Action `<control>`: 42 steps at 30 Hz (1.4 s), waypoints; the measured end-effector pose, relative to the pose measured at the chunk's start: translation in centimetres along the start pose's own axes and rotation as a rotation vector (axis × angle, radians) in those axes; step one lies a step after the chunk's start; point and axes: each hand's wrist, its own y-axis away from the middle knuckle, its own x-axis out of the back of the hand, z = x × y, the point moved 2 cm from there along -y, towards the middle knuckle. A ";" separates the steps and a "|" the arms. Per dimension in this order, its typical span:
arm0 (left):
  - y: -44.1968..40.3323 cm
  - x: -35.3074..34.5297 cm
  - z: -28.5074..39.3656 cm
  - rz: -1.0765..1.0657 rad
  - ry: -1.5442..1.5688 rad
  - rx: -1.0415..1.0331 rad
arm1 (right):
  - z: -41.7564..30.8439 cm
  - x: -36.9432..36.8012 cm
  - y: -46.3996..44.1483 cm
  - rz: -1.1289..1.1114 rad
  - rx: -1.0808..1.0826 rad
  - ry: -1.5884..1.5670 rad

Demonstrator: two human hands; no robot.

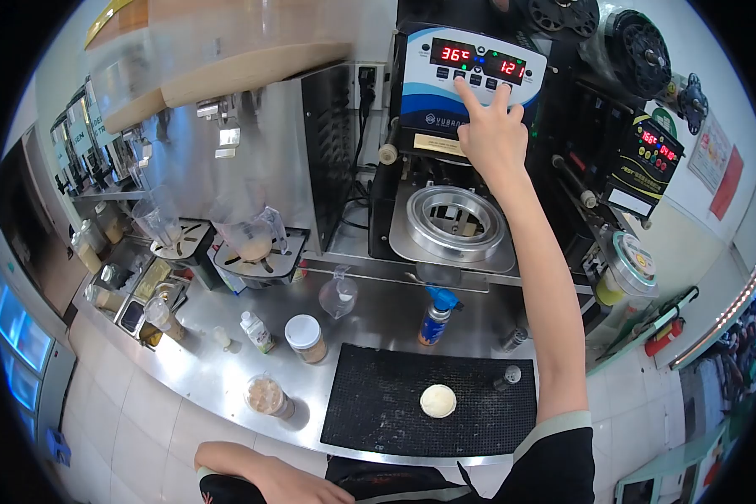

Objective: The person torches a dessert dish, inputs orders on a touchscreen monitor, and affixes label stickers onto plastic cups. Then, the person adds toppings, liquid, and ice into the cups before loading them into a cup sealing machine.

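My right hand (494, 130) is raised to the control panel (435, 90) of a cup sealing machine. Its index and middle fingers stretch apart onto the panel's buttons, with the other fingers partly curled; it holds nothing. Red digits on the display (479, 60) read 36°C and 121. Below the panel, a round metal ring holder (455, 223) sits on its plate without a cup in it. My left hand (315, 489) is low at the bottom edge, near my body, its fingers cut off from view.
On the black mat (378, 420) stand a cream-filled round cup (438, 401) and a small metal jigger (507, 378). Behind are a blue-topped torch canister (434, 319), a white-lidded jar (306, 338) and a filled plastic cup (269, 396). Pitchers (256, 239) stand under dispensers at left.
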 end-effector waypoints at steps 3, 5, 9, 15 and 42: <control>0.4 0.1 0.1 0.102 -0.037 0.013 | 0.0 0.0 0.0 -0.005 -0.007 0.020; 1.2 0.2 0.3 0.146 -0.059 0.082 | 0.0 0.1 0.0 -0.007 -0.007 0.017; 6.8 0.6 -2.6 0.287 -0.606 0.690 | -0.1 0.0 0.0 -0.013 -0.003 0.010; 16.6 1.2 -3.4 0.890 -1.176 1.362 | 0.0 0.0 0.1 -0.003 -0.002 0.002; 28.5 -6.4 -12.5 1.692 -0.645 0.899 | 2.6 0.2 -1.0 0.088 0.203 -0.188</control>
